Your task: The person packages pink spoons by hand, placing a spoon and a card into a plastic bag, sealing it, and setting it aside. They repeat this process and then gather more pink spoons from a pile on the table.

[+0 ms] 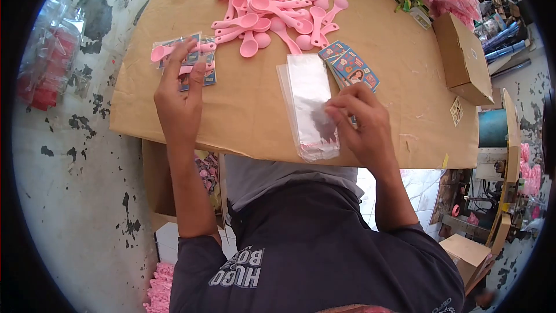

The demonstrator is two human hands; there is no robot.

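Left hand [179, 101] touching the spoon packets [204, 76], thumb and fingers parted, left of the pink spoon pile [260, 8]. Right hand [369, 124] hovering, fingertips closing together, grip unclear, over clear bags [308, 90] nearward of pile, nearing worktop [249, 119] edge. Cards [351, 65] lying alongside. Brown surface spreading between hands.

The left hand [178, 99] is at the packaged pink spoons [204, 70]; the right hand [368, 126] seemingly touches clear bags [307, 90].
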